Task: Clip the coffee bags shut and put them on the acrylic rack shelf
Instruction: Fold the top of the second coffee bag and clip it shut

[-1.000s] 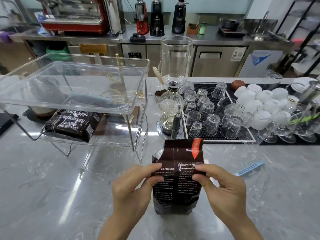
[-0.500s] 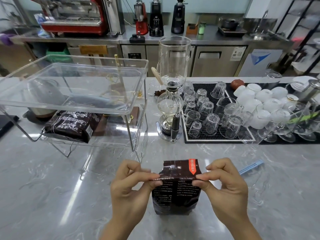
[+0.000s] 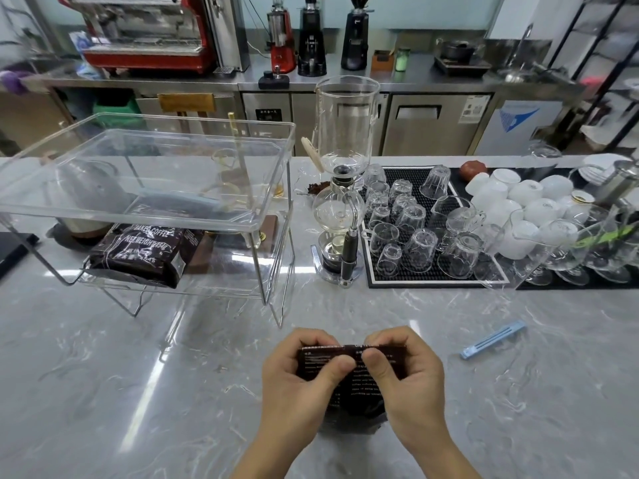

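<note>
bag: coffee bag (image 3: 349, 382) upright on the marble counter (image 3: 138, 392), top folded over
left hand (image 3: 299, 382): pinching the fold, thumb in front
right hand (image 3: 408, 378): pinching the same fold
clip: blue sealing clip (image 3: 492, 339) lies flat, right of the bag, well apart, long axis slanting up-right
nearer hand: right, my call
first bag: on the acrylic rack's (image 3: 145, 188) lower shelf, far-left of the bag

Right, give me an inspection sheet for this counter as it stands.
Surface: grey marble counter, glossy.
Job's things: coffee bag upright, top folded down; second bag on acrylic rack lower shelf; blue clip lying loose to the right.
Clutter: siphon brewer, upturned glasses on black mat, white cups.
Grippers: left hand and right hand pinch the fold.
Cables: nothing seen.
Surroundings: red espresso machine, grinders behind.
</note>
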The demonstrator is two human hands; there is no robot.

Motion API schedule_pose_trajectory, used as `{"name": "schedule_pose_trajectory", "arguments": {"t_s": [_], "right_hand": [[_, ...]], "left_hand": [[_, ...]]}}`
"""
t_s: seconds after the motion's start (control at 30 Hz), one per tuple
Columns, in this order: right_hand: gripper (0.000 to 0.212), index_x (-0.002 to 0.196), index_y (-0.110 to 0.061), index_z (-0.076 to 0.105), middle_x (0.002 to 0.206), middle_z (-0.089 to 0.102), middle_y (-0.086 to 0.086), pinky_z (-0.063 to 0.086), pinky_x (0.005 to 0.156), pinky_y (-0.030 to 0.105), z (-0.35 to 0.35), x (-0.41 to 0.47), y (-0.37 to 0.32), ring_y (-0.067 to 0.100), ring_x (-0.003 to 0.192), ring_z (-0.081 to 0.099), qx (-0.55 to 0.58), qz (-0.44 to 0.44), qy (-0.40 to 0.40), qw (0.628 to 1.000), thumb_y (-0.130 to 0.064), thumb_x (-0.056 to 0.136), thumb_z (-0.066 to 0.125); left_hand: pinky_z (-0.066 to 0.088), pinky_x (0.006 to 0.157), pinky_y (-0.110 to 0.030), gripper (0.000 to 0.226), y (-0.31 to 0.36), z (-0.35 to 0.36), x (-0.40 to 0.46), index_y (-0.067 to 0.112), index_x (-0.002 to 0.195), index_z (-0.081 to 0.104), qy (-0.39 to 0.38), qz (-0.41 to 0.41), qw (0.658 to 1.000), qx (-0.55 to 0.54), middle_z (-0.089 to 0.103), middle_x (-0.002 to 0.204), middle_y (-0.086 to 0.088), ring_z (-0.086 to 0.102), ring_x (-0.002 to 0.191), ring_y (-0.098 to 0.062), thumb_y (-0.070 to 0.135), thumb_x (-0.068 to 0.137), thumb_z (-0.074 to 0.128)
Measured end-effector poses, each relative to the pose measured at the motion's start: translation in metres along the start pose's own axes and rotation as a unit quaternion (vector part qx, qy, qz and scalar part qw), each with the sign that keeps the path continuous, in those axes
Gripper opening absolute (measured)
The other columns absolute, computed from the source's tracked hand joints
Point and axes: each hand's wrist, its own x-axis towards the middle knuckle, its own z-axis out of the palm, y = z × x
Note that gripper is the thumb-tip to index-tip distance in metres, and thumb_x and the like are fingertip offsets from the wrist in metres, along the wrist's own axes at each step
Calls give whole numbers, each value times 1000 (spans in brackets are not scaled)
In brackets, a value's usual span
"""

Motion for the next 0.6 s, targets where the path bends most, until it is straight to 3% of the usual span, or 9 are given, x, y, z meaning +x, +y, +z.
{"name": "schedule_pose_trajectory", "arguments": {"t_s": [0.1,0.27,0.43,0.53,0.6], "right_hand": [[48,67,-21,64,69,68,-2,49,61,13,4,0,1,3,61,60,-19,3,2,1000,-66,56,76],[54,64,-13,62,65,65,5,48,60,14,8,-1,3,5,58,58,-3,-5,19,1000,-66,62,73],[49,64,-22,63,66,65,10,49,55,22,11,-4,5,9,56,59,-49,-13,58,997,-70,74,59],[51,64,-22,64,66,64,12,49,54,23,11,-6,4,10,55,58,-55,-13,68,996,-71,76,54],[51,63,-23,63,64,63,10,48,54,21,10,-8,4,7,55,57,-54,-19,64,996,-71,77,53]], "left_hand": [[50,56,-12,12,1,2,0,17,64,72,-13,16,1000,-3,72,65,2,65,58,-1,23,55,77],[49,57,-10,9,-5,6,-3,22,59,71,20,29,999,-27,70,63,6,63,60,1,30,59,75],[49,58,-13,28,-9,5,-2,6,63,68,25,40,998,-42,68,64,4,62,60,-3,33,68,72],[50,61,-17,49,-9,2,-3,4,68,71,20,49,998,-38,70,68,0,64,65,-9,52,75,70],[51,64,-18,51,-8,-1,-4,7,71,74,5,42,998,-36,71,71,-1,66,68,-12,57,77,65]]}}
